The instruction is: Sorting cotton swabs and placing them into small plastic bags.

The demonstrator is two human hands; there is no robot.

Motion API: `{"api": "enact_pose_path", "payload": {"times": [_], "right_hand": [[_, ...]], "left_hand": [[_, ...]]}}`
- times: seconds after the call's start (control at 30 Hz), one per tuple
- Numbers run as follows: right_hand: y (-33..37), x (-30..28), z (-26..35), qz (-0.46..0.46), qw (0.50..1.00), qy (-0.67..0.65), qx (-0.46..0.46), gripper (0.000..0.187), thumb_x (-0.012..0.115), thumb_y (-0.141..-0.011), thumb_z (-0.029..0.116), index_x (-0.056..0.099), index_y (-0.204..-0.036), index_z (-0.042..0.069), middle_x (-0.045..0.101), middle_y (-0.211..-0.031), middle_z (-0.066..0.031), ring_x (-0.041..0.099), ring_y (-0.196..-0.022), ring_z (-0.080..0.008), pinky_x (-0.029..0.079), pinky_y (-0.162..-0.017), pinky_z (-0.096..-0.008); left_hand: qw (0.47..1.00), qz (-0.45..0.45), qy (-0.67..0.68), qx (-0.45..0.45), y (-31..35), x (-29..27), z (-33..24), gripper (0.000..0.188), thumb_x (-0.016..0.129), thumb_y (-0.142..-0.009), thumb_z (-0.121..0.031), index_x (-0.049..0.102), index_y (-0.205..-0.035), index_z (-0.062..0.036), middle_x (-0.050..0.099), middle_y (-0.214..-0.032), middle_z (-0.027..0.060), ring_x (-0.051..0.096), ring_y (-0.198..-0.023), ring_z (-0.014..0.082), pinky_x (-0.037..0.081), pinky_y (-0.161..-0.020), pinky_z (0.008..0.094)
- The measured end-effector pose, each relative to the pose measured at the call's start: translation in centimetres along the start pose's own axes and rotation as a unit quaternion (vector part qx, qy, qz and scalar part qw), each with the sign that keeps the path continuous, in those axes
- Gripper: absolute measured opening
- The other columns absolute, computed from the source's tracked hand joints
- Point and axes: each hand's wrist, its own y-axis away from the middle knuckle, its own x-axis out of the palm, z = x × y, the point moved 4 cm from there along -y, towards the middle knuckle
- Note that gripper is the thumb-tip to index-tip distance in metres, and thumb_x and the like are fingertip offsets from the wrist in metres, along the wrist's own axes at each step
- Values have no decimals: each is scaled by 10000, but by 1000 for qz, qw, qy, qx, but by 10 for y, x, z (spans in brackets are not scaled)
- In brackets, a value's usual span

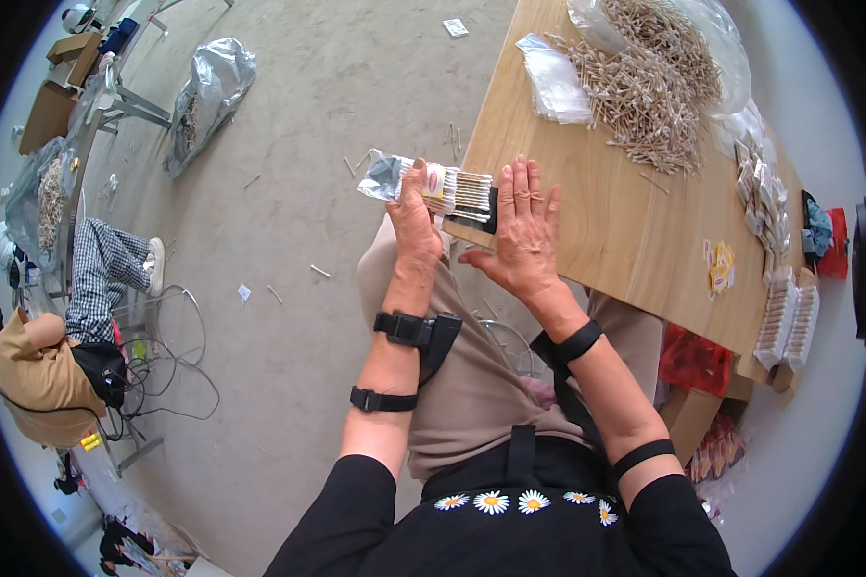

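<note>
A small packing workshop: right of the grip of your left hand (416, 223), a wooden table (635, 245) bears heaped cotton swabs (649, 91), clear pouches (556, 82) and rows of packets (776, 319); well to the grip's left, a co-worker (50, 385) sits near plastic bags (214, 96), and stray swabs (320, 272) litter the floor (298, 375).

Your left hand (417, 231) is curling its fingers mostly out of sight beneath the swab packet (437, 183); your right hand (522, 231) is partly covering a black thing (494, 215) at the left corner of the surface (611, 231). The picture's top is cutting off the clear bag (727, 62). The surface's near edge is partly hiding the red bundle (693, 362) below; print on the yellow cards (722, 267) is looking unreadably small.
</note>
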Motion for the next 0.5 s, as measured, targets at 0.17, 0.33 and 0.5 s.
{"api": "enact_pose_path", "payload": {"times": [0.17,0.33,0.5], "right_hand": [[-3,12,17,-12,999,12,29,1254,872,-625,470,195,-1536,-62,176,-1621,-228,84,-1537,-361,79,-1210,-589],[-5,19,22,-19,998,31,49,1168,850,-680,421,214,-1526,-74,176,-1620,-226,87,-1536,-363,84,-1217,-569],[-11,34,36,-87,995,23,51,875,682,-841,368,301,-1500,-64,197,-1619,-217,103,-1540,-327,69,-1229,-548]], "left_hand": [[1000,21,-6,10,-5,-6,4,154,713,-927,-211,610,-1005,-128,623,-921,-28,631,-836,90,552,-724,284],[1000,20,-7,10,1,0,2,138,698,-938,-209,604,-997,-127,627,-926,-24,634,-841,91,557,-725,289],[1000,5,-12,2,2,1,2,133,690,-943,-208,600,-990,-123,629,-927,-20,637,-845,97,562,-730,290]]}}
